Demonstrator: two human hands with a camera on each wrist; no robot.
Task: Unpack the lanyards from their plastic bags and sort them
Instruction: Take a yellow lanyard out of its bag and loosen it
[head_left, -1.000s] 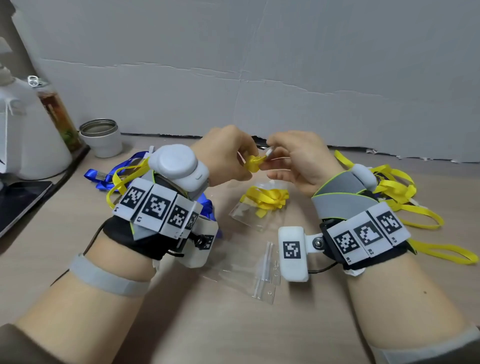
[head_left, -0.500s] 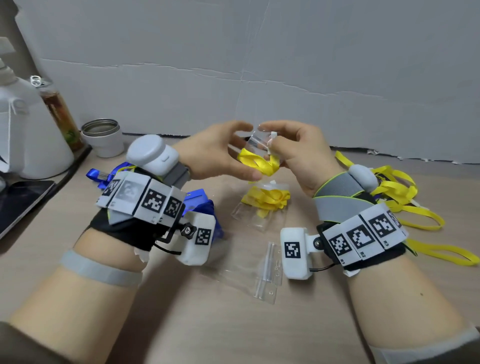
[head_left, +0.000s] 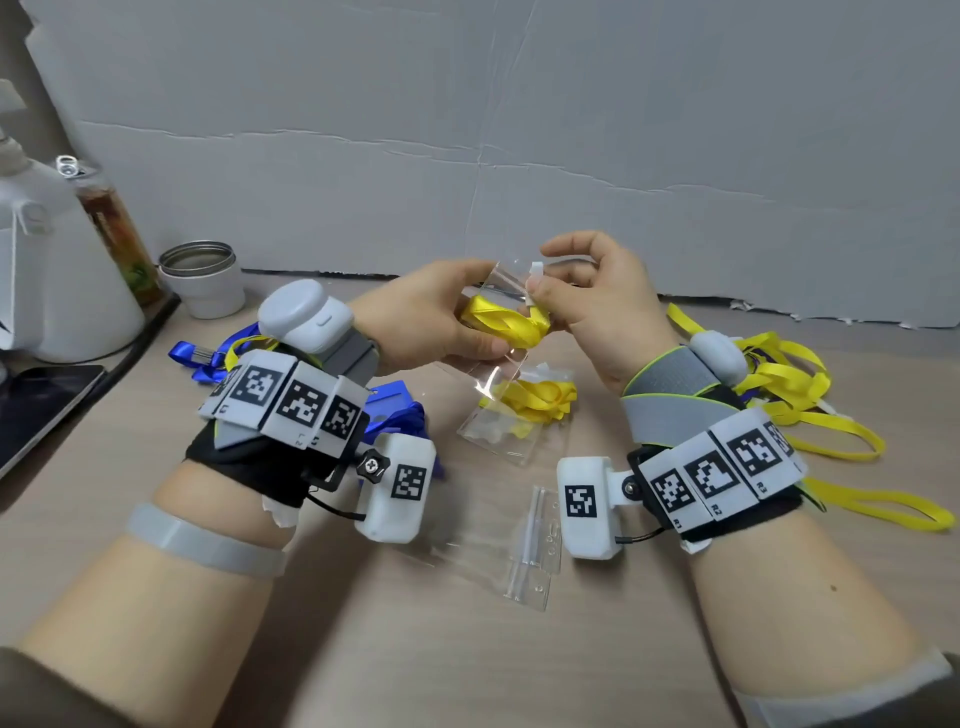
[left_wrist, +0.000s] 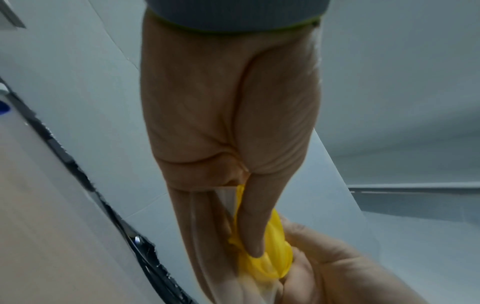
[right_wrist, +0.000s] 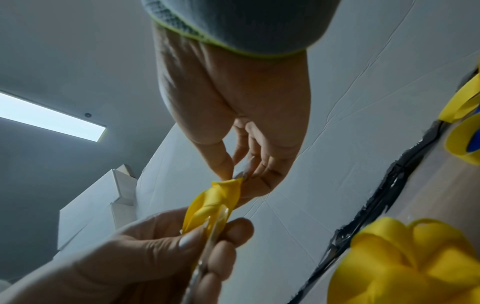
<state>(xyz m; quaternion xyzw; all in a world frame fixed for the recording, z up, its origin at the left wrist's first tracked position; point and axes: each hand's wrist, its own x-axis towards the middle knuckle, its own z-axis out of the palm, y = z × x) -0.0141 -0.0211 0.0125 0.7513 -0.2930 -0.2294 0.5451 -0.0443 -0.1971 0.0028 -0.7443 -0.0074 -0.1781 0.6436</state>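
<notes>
Nearest on the table (head_left: 467, 675), betw. the two wrists, lie empty clear bags (head_left: 519, 545), flat, w/ zip strips showing. Just beyond them sits a sealed bag (head_left: 514, 415) w/ a folded yellow lanyard inside, resting on the tabletop.

Above that, held up off the table, is the clear plastic bag (head_left: 501, 283) being worked. Left hand (head_left: 431, 317) grips it from the left, thumb and fingers curled round the bag and the bundled yellow lanyard (head_left: 506, 325); the left wrist view shows the thumb pressing the yellow bundle against the fingers. Right hand (head_left: 597, 306) pinches the lanyard's end at the bag mouth betw. thumb and fingertips, other fingers loosely curled above; a small white piece (head_left: 535, 270) sticks up by the fingertips, can't tell what it is.

Left side, behind the left wrist: blue lanyards (head_left: 208, 358) in a loose pile, one yellow strap mixed in. Right side, behind the right wrist: unpacked yellow lanyards (head_left: 789, 384) in a loose heap, loops trailing toward the table's right edge.

Far left: metal-rimmed cup (head_left: 200, 278), a bottle (head_left: 117, 223), a white jug (head_left: 62, 270). A grey board wall (head_left: 519, 130) at the back.
</notes>
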